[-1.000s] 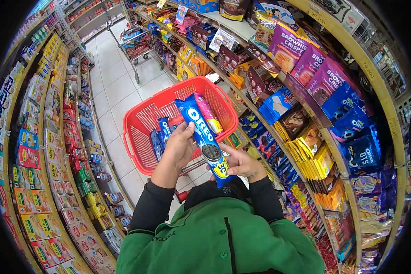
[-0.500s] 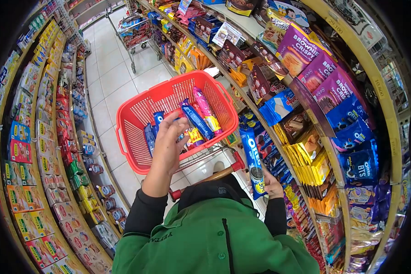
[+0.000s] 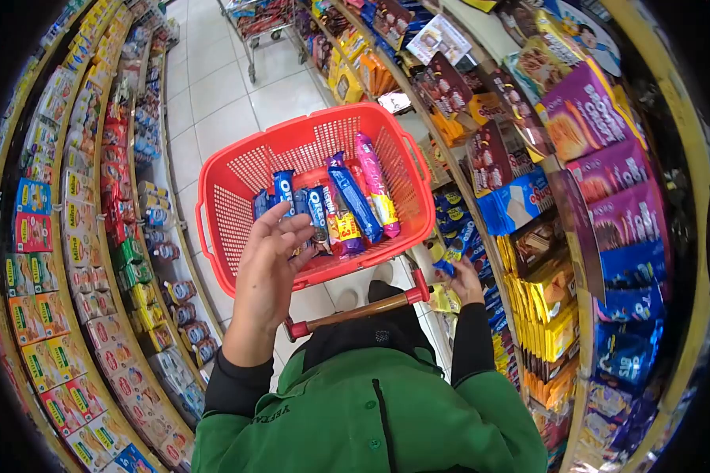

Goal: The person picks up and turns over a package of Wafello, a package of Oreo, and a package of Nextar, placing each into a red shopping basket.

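Observation:
My left hand (image 3: 270,264) hovers over the near left part of a red plastic basket (image 3: 237,169), palm up, fingers spread and holding nothing. Inside the basket lie several blue Oreo packs (image 3: 353,197), a pink tube-shaped pack (image 3: 377,185) and a red-and-yellow biscuit pack (image 3: 344,226). At the lower right shelf, my right hand (image 3: 467,284) grips the near end of a blue Oreo pack (image 3: 451,258) with a yellow patch. The far end of that pack runs in among other blue packs (image 3: 452,211) on the shelf, so its outline is partly lost.
The basket rests on a trolley with a brown handle (image 3: 363,311) in front of me. Shelves of biscuits rise close on the right, with yellow packs (image 3: 544,303). Boxed goods (image 3: 51,315) fill the left shelves. Another loaded trolley (image 3: 260,24) stands farther along the tiled aisle (image 3: 213,87).
My right hand has moved the Oreo pack forward, from beside my body to the lower shelf packs. My left hand stays open over the basket. The view has shifted slightly.

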Available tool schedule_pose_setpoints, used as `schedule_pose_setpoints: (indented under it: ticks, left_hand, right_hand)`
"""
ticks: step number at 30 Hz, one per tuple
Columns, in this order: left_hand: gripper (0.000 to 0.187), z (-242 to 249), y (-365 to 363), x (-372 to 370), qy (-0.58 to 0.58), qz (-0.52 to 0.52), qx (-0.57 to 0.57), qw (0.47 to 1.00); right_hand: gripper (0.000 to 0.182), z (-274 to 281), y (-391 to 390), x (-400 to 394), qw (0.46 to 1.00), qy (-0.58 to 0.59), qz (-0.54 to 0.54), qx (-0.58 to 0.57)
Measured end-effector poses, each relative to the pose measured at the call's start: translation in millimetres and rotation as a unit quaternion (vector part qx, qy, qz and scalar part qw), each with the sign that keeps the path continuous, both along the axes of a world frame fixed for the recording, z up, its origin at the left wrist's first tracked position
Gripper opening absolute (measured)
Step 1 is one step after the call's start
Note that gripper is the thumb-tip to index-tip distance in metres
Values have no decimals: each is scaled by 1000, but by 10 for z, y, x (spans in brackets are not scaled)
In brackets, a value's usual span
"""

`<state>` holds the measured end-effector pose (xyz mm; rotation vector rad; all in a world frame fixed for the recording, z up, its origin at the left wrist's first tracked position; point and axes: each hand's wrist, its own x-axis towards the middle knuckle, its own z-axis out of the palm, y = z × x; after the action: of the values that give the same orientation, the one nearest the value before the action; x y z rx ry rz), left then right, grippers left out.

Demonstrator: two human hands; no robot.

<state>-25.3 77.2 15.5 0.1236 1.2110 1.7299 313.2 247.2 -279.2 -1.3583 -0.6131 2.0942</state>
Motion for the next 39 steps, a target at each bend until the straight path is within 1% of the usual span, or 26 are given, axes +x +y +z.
schedule_pose_setpoints:
  ticks: [1, 3, 4, 5, 7, 8, 9, 11, 12, 13, 14, 15, 18, 20, 21, 22, 24, 25, 26, 29, 32, 33, 38, 39]
  left_hand:
    - [43, -9, 3, -25, -7, 9, 0, 1000]
    - [43, -34, 13, -73, -14, 31, -5, 999]
    - [43, -39, 19, -92, -18, 42, -6, 999]
    - [43, -47, 24, -111, -21, 53, -6, 998]
    - [43, -78, 30, -141, -23, 67, -20, 997]
    - [43, -94, 34, -152, -29, 71, -20, 997]
    - [43, -106, 44, -162, -36, 74, -20, 996]
    - [43, -113, 68, -179, -47, 82, -25, 995]
    - [42, -124, 74, -185, -53, 87, -24, 995]
    - [42, -134, 75, -192, -59, 92, -23, 994]
    - [42, -142, 78, -202, -62, 96, -24, 993]
    - [42, -147, 82, -207, -63, 101, -25, 993]
    - [41, -155, 92, -219, -63, 113, -25, 991]
    - [41, -166, 98, -225, -62, 119, -28, 991]
    - [41, -170, 100, -228, -61, 121, -28, 990]
    - [41, -176, 100, -227, -62, 121, -28, 990]
    - [41, -195, 97, -224, -64, 120, -25, 990]
    - [41, -210, 87, -224, -57, 111, -28, 992]
    - [42, -228, 74, -227, -50, 102, -31, 993]
    - [42, -222, 50, -236, -45, 92, -23, 994]
    - [41, -175, 62, -233, -50, 108, -12, 993]
    - [40, -156, 63, -232, -52, 116, -9, 992]
    - [43, -136, -9, -249, -37, 95, 7, 995]
    - [43, -127, -24, -258, -36, 95, 13, 995]
  right_hand:
    - [36, -144, 123, -13, 1000, -16, -21, -3]
    - [33, -189, 314, -145, 993, -89, -73, -6]
    - [28, -232, 422, -171, 996, -59, -66, 9]
    - [26, -378, 545, -198, 993, -49, -103, 10]
    - [25, -794, 844, -120, 994, -29, -99, -19]
    - [25, -602, 869, -302, 988, -32, -148, -5]
    - [24, -413, 905, -456, 984, -44, -170, -18]
    - [25, -587, 1082, -483, 975, -50, -218, -18]
    - [28, -654, 1129, -465, 978, -46, -205, 11]
    - [30, -907, 1256, -356, 981, -27, -190, -1]
    - [29, -961, 1226, -275, 940, -217, -5, 262]
    - [28, -1001, 1199, -208, 766, -372, 183, 491]
    - [32, -1371, 1375, -143, 871, -251, 111, 408]
    - [34, -1709, 1531, -22, 879, -282, 134, 360]
    - [37, -1581, 1575, -145, 945, -235, 75, 214]
    - [39, -1449, 1619, -271, 979, -192, -18, 67]
    - [39, -952, 1545, -593, 972, -228, -44, 31]
    - [39, -867, 1526, -662, 968, -246, -56, 13]
    - [40, -872, 1522, -662, 976, -207, -55, 44]
    - [39, -803, 1525, -732, 963, -263, -60, 20]
    - [44, -973, 1520, -607, 966, -245, -52, 57]
    - [43, -996, 1497, -598, 960, -269, -47, 52]
    - [40, -983, 1331, -682, 922, -384, -26, 31]
    - [31, -1209, 1332, -501, 912, -376, 125, 102]
